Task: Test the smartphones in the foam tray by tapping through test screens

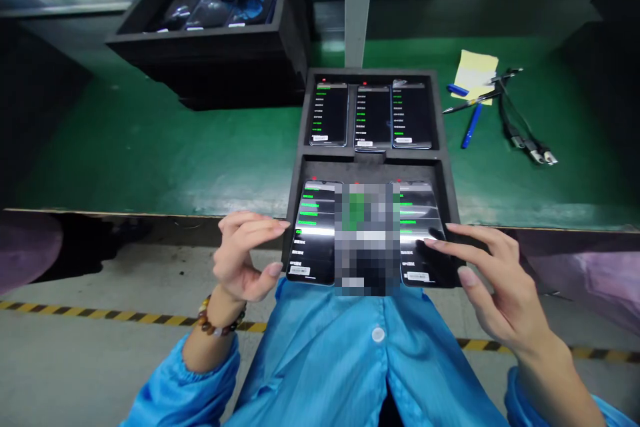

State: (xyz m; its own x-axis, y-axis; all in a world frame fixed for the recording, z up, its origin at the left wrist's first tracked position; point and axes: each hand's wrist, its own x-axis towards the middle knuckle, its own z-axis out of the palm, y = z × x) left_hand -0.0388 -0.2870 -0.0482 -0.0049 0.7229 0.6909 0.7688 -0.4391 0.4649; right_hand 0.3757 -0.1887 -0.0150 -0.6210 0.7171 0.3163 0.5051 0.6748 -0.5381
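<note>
The green desk (215, 157) carries a black tray (326, 167). At the tray's eight o'clock, the person's left hand (244, 253) is released, curved; at four, the right hand (503, 287) is spread, released, fingertip over the five-o'clock phone (416, 243).

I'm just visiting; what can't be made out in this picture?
All in the head view:
Front row's middle: hidden by a pixelated patch.
Print on white labels of the phones: too small.
Black box, far end: cut off by top edge.
Whether the right hand touches a phone: contact unclear from above.
</note>
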